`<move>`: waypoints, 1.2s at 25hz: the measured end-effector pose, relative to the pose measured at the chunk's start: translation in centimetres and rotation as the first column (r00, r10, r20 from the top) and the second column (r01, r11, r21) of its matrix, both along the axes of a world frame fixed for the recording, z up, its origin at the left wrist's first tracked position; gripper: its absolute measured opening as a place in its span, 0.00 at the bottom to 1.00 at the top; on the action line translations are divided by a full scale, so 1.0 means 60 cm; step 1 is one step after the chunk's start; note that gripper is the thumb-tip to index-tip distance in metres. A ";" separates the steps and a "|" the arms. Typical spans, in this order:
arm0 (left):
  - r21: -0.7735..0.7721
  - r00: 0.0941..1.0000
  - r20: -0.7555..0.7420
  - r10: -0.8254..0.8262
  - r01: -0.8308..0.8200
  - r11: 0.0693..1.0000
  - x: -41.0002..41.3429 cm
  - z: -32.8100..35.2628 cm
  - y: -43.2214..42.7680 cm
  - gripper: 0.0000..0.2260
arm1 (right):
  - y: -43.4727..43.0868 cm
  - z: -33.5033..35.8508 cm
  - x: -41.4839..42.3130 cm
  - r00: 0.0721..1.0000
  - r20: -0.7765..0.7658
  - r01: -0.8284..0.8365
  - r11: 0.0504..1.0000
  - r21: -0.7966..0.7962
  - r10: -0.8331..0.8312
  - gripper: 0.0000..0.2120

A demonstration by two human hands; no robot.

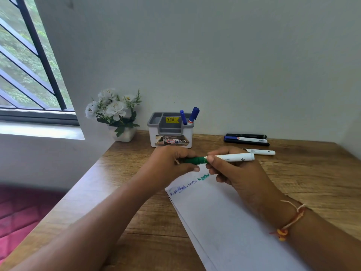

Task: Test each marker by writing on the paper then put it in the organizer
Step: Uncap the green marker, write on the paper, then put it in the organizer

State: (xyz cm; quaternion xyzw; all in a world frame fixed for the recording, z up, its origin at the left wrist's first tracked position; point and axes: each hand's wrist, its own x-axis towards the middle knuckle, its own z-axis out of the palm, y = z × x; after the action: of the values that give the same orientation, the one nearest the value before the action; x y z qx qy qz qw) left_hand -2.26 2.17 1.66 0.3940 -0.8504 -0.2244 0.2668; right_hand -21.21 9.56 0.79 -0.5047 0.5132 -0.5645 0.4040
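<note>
On the green marker, left hand grips cap end, right hand grips barrel. Both hover over paper.

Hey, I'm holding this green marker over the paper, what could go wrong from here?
If the cap of the green marker isn't pressed fully home, it may dry out in the organizer. The marker is held over the green writing on the paper; a slip could smudge it. Laid beside the loose markers, it might get retested.

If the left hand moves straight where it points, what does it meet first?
Probably the right hand, just ahead of the left hand; both grip the same green marker. Depth is uncertain.
</note>
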 end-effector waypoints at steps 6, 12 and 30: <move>0.076 0.998 -0.008 -0.066 0.067 0.995 0.006 -0.002 -0.002 0.12 | 0.000 -0.001 -0.003 0.999 -0.005 -0.039 0.999 0.015 0.039 0.07; 0.103 0.995 -0.052 -0.090 0.095 0.990 0.005 -0.004 -0.004 0.11 | 0.000 0.009 -0.008 0.992 -0.108 -0.064 0.998 -0.001 0.064 0.08; -0.013 0.722 -0.614 0.318 -0.412 0.911 0.106 0.038 -0.065 0.07 | -0.015 -0.021 -0.008 0.942 -0.329 0.059 0.998 -0.030 -0.066 0.09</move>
State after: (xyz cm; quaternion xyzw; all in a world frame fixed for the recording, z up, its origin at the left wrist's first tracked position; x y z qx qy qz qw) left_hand 4.08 -1.72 3.93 0.4415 -0.6412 -0.2161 0.5893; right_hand -21.67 8.65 -0.48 -0.5793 0.5837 -0.4899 0.2894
